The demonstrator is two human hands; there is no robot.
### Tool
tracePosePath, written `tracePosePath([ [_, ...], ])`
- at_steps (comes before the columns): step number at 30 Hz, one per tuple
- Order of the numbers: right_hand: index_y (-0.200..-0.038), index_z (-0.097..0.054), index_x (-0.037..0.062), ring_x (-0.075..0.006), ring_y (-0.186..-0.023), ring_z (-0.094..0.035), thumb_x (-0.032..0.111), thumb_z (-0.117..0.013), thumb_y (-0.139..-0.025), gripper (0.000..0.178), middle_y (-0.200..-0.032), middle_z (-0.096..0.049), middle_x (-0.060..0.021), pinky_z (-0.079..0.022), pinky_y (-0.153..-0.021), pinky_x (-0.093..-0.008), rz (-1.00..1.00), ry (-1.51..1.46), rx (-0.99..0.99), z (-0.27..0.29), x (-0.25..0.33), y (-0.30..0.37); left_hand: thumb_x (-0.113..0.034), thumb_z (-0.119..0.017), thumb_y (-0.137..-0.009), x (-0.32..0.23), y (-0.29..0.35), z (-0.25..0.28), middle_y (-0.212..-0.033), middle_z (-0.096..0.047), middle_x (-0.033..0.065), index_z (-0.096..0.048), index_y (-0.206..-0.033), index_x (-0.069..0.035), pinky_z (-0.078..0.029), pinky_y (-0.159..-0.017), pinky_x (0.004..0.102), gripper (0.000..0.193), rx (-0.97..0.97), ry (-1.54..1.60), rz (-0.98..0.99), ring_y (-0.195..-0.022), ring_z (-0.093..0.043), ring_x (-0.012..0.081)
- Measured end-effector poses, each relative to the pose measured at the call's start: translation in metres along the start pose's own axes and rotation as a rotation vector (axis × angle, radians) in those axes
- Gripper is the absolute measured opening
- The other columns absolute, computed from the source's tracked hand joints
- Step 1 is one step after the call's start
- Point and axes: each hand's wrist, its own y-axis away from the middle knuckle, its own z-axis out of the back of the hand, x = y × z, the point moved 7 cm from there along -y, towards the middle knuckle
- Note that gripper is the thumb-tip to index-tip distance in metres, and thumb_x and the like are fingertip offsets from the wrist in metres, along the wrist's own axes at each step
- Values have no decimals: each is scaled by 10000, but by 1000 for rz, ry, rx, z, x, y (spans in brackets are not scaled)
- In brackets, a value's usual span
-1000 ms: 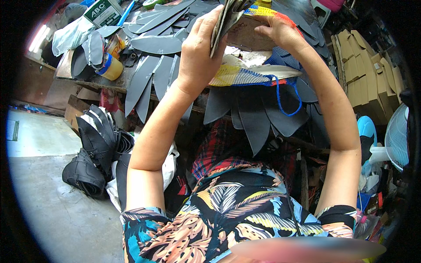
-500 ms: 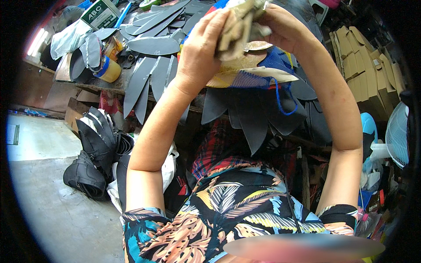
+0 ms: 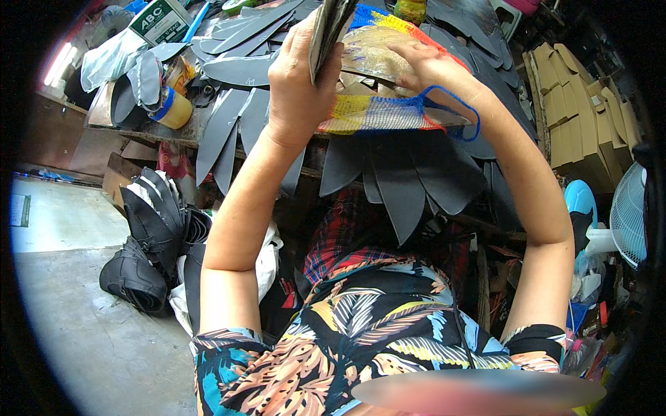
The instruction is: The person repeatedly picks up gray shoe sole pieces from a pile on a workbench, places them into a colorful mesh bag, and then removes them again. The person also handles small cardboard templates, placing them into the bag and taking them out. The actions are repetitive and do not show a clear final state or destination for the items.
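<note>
My left hand (image 3: 298,80) is closed around a thin, flat, dark piece with pale edges (image 3: 330,36), raised nearly on edge; its upper end runs out of the picture. To its right, my right hand (image 3: 440,69) lies with fingers stretched over a worn tan board (image 3: 371,57), gripping nothing that I can see. Red, yellow, white and blue mesh netting (image 3: 388,114) lies around and below the board, and a blue cord loop (image 3: 477,118) hangs by my right wrist. Black pointed sole-shaped sheets (image 3: 395,180) hang over the near table edge under the netting.
More dark sole-shaped sheets (image 3: 243,71) cover the table at the left. A blue-rimmed jar (image 3: 172,111) and a green-and-white tin (image 3: 159,24) stand there. Black shoe uppers (image 3: 149,229) are piled at lower left. Cardboard pieces (image 3: 579,104) and a fan (image 3: 630,215) are at right.
The crumpled tan bundle between both hands is gone from view. My left hand now holds the flat dark piece; my right hand has opened and come down onto the board. The netting shifted.
</note>
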Motion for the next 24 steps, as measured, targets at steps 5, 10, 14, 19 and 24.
tracePosePath([
  [5, -1458, -441, 95, -361, -1274, -542, 177, -672, -902, 608, -1392, -538, -232, -437, -1082, -417, -11, 25, -26, 1, -1, 12, -108, -734, -896, 0, -1, 0, -1034, -737, 176, -625, -1168, 61, -570, -795, 323, 338, 8, -26, -52, -943, -735, 238],
  [10, -1448, -444, 62, -366, -1268, -546, 108, -628, -901, 579, -1361, -562, -228, -435, -1081, -422, 18, -19, -55, -1, -4, 11, -112, -742, -889, -1, -1, 4, -1017, -740, 176, -625, -1156, 64, -576, -787, 330, 341, 9, -80, -87, -945, -738, 250],
  [14, -1366, -503, 57, -379, -1060, -662, 178, -505, -952, 431, -1207, -641, -257, -521, -922, -480, 97, 6, -214, 4, -1, 14, -116, -744, -889, 1, -1, 5, -1004, -743, 171, -627, -1149, 63, -579, -783, 329, 337, 5, -62, -64, -942, -740, 241],
  [19, -1366, -500, 61, -394, -1029, -665, 137, -591, -910, 471, -1163, -653, -258, -527, -894, -487, 60, -18, -229, 7, 0, 17, -130, -748, -891, 5, 0, 3, -1016, -744, 162, -631, -1158, 49, -578, -787, 328, 342, 17, -35, -38, -942, -738, 239],
  [24, -1341, -537, 58, -311, -1061, -664, 100, -688, -859, 507, -1143, -668, -199, -528, -923, -413, 51, -349, -94, 16, 8, 24, -155, -748, -894, -3, 0, -1, -1001, -741, 163, -635, -1182, 33, -573, -773, 331, 362, 42, -77, -36, -911, -739, 253],
])
